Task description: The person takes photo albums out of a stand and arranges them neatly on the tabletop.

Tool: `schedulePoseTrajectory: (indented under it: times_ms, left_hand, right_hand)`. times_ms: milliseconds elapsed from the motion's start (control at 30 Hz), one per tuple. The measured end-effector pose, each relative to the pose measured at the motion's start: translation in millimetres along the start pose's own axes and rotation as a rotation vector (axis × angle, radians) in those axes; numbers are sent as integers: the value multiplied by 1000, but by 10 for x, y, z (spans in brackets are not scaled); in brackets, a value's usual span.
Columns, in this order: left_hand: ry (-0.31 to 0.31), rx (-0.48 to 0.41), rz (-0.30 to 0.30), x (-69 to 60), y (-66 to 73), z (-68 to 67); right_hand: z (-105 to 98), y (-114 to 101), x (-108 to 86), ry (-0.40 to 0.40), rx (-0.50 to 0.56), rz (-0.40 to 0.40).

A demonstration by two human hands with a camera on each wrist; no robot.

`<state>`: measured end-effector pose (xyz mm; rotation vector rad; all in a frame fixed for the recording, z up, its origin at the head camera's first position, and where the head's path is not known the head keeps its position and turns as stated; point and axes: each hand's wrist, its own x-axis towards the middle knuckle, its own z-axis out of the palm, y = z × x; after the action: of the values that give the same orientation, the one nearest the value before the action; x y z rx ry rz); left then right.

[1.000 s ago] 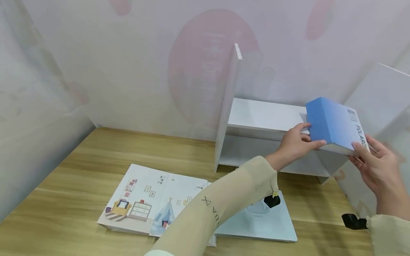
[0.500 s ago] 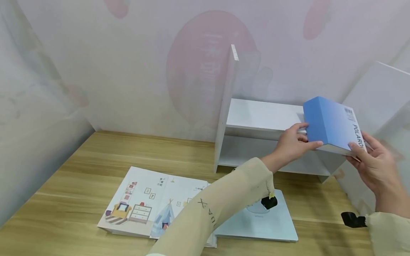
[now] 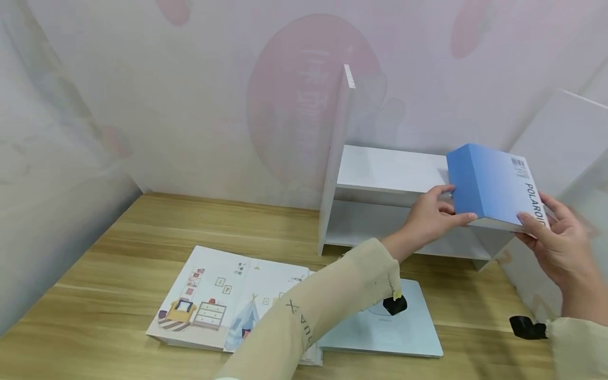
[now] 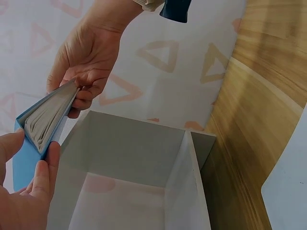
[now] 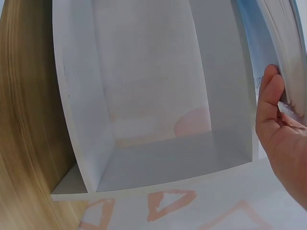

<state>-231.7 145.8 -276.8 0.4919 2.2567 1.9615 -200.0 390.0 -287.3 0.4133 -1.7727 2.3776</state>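
Note:
A thick blue-to-white photo album (image 3: 499,182) marked "POLAROID" is held tilted by both hands over the right end of the white shelf's upper board (image 3: 389,169). At its blue spine side, my left hand (image 3: 427,216) grips the lower left corner between thumb and fingers. My right hand (image 3: 558,245) pinches the lower right edge, thumb on the cover. From the left wrist view, the album's page edges (image 4: 48,120) show as a wedge between the covers. In the right wrist view, fingers of my right hand (image 5: 280,124) lie against the album (image 5: 283,43).
The white shelf (image 3: 332,158) has a tall left side panel, a right panel and a lower compartment (image 3: 370,224). On the wooden table (image 3: 119,248) lie illustrated white books (image 3: 209,295) and a pale blue book (image 3: 404,332), partly behind my left sleeve. A patterned wall covering stands behind.
Both hands keep their hold on the album, which has shifted slightly left over the shelf. My left forearm has moved slightly left and down.

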Motion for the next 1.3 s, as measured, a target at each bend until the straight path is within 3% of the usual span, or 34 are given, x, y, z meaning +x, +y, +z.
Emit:
schedulePoseTrajectory:
  times_ms: [233,733,1300]
  left_hand:
    - [-5,-32,-12,-36,20,-29]
    - [-52,-9,72,-89,69,-73]
    - [-108,-78,119,-340,11,-77]
  right_hand:
    - [35,-13,-30,-3,-58,-15]
    - [98,-52,-105,21,-61,-85]
    - [147,56,-357,-2,6,-212]
